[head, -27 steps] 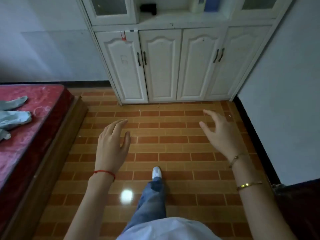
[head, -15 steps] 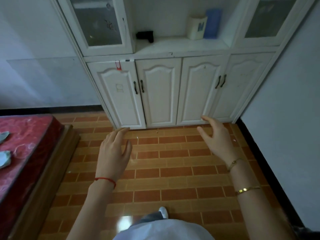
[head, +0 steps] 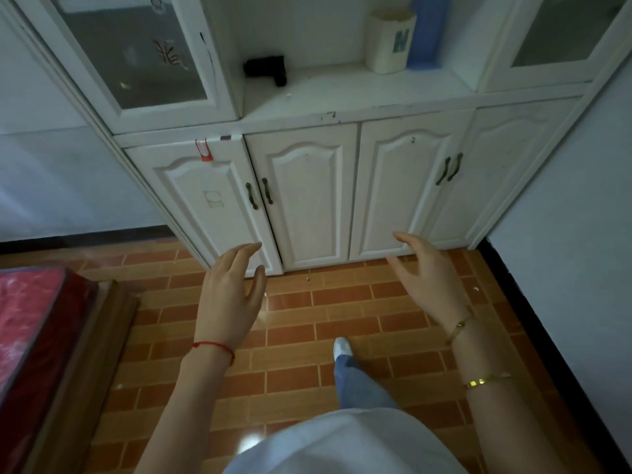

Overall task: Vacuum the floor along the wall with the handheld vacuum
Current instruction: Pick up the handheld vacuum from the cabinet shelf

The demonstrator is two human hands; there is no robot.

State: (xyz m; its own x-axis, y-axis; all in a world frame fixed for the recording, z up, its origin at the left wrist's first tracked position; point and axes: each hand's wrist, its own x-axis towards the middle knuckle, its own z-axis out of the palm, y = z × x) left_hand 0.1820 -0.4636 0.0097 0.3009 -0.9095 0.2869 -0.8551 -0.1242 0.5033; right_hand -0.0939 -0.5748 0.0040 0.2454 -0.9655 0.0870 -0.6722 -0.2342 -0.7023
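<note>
Both the left hand and the right hand hang empty with fingers spread above the orange brick-pattern tiled floor, before the white wooden cabinet. On its open shelf lies a black L-shaped object, perhaps the handheld vacuum, too dim to confirm. Beside it a cream cylindrical container bears a blurred mark like "H", partly hiding a blue box cut off at the frame's top.
</note>
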